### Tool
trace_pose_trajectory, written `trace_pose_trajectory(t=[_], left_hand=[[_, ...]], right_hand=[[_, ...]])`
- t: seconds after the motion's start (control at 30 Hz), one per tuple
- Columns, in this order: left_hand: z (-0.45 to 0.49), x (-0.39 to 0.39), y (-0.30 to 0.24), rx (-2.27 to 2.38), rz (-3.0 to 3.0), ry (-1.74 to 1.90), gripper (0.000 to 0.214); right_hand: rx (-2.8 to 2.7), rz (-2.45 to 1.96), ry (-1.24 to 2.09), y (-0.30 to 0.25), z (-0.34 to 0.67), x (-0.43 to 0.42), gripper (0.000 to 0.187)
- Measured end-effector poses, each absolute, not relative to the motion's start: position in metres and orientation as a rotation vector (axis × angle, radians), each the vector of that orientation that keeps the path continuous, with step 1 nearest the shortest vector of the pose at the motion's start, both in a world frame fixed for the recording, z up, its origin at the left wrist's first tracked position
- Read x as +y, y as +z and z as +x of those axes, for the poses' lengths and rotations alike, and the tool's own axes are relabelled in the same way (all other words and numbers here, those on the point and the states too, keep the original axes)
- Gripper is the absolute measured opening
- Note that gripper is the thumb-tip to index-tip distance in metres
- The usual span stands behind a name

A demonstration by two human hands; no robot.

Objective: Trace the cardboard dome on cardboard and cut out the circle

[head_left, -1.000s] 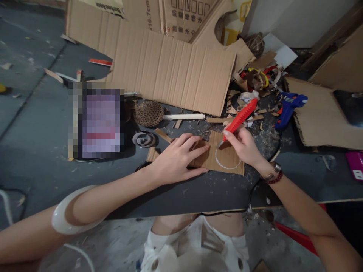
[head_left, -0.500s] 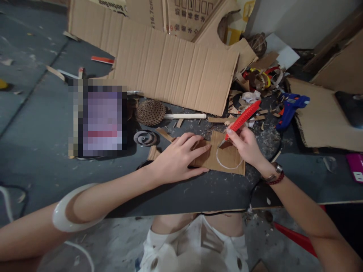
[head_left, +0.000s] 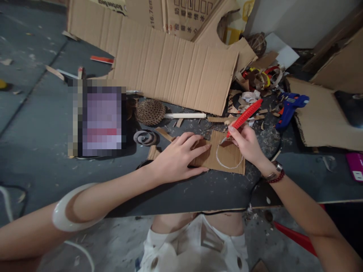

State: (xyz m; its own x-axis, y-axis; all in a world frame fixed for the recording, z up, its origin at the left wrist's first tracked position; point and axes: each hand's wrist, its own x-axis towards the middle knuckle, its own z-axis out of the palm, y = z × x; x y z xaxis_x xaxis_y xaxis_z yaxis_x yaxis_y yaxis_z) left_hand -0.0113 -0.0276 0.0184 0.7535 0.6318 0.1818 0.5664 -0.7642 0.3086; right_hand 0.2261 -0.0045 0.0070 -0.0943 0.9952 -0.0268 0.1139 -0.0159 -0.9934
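Cardboard piece [head_left: 234, 151], white circle [head_left: 227, 166]; right grip [head_left: 246, 145] pinching red cutter [head_left: 244, 118]; left grip [head_left: 178, 158] open, flat.

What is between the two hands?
The head view shows a cardboard piece with a white circle drawn on it, between the left hand and the right hand, which holds a red knife.

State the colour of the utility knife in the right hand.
The utility knife is red, best seen in the head view.

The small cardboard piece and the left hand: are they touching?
Touching: the head view shows the left hand with its fingers lying flat on the small cardboard piece.
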Motion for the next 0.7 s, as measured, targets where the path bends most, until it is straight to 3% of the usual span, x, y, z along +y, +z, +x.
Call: trace_pose_trajectory(t=[0.7], left_hand=[[-0.0119,-0.0272,0.0179,0.942,2.732,0.415,0.056]], right_hand=[[-1.355,-1.265,1.245,0.0080,0.2260,-0.0060,0.031]])
